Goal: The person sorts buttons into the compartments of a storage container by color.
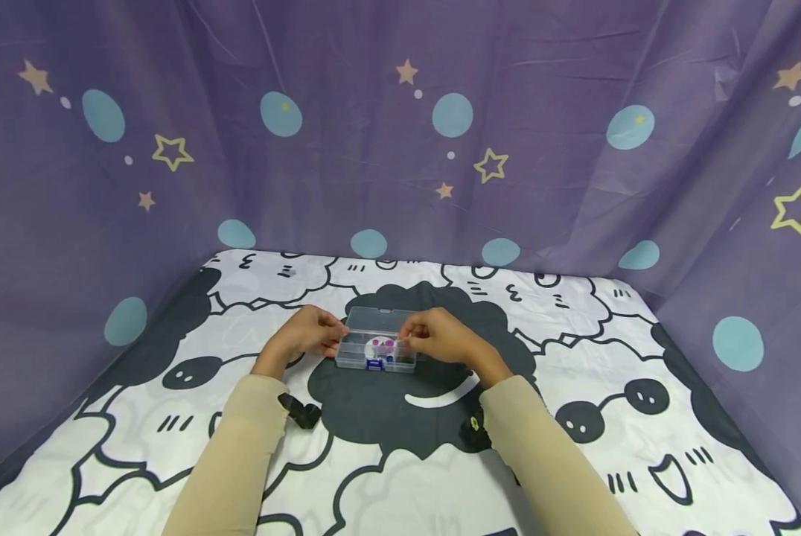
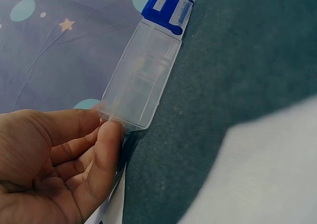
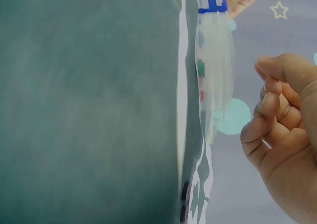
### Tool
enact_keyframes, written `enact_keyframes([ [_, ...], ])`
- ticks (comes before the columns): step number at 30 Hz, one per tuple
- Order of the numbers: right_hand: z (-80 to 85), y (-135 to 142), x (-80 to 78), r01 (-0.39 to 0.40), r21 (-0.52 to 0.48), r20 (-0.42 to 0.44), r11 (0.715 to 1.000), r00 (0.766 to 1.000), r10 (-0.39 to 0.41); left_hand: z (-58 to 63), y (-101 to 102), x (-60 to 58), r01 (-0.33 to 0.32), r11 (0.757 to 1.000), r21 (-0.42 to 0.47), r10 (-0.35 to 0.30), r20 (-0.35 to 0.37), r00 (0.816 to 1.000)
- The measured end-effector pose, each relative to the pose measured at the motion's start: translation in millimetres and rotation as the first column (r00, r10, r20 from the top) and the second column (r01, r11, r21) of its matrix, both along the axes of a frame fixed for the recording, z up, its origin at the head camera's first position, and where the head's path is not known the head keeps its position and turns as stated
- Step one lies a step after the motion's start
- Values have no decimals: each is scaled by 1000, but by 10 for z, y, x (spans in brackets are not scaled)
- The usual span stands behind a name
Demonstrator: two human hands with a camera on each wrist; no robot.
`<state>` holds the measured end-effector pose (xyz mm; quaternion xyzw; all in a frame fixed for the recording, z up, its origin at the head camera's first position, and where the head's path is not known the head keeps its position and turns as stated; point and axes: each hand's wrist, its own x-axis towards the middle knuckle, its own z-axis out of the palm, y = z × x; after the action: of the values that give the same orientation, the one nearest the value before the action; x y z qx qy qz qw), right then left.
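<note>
A clear plastic compartment box (image 1: 351,350) with a blue latch (image 1: 374,365) at its front lies on the dark part of the sheet, its clear lid (image 1: 377,318) raised at the back. Pink and blue spots show in its middle, and green and red bits appear through its side in the right wrist view. My left hand (image 2: 64,159) pinches the box's left end between thumb and finger. Over the box's right side is my right hand (image 1: 437,335), fingers curled and thumb tip near the index finger (image 3: 270,85); nothing shows between them.
A sheet with cartoon sheep (image 1: 441,476) covers the surface. Dark objects, one by the left forearm (image 1: 300,411) and one with a yellow mark by the right (image 1: 474,430), sit at the wrists. A purple curtain (image 1: 374,186) hangs behind and at both sides.
</note>
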<state>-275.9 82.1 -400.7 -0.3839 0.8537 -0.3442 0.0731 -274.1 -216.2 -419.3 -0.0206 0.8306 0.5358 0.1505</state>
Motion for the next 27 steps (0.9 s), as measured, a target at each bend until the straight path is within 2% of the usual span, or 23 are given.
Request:
enact_keyframes([
  [11,-41,310,17,51,-33,6,998,999,-50,17,11,24,3,1000,0,-3,-8,1000],
  [19,-99,433,2,97,-78,-5,992,995,-97,-14,-3,5,-5,1000,8,5,-3,1000],
  [27,-101,557,8,140,-116,29,983,990,-138,-3,-8,5,2,1000,6,-2,-7,1000],
])
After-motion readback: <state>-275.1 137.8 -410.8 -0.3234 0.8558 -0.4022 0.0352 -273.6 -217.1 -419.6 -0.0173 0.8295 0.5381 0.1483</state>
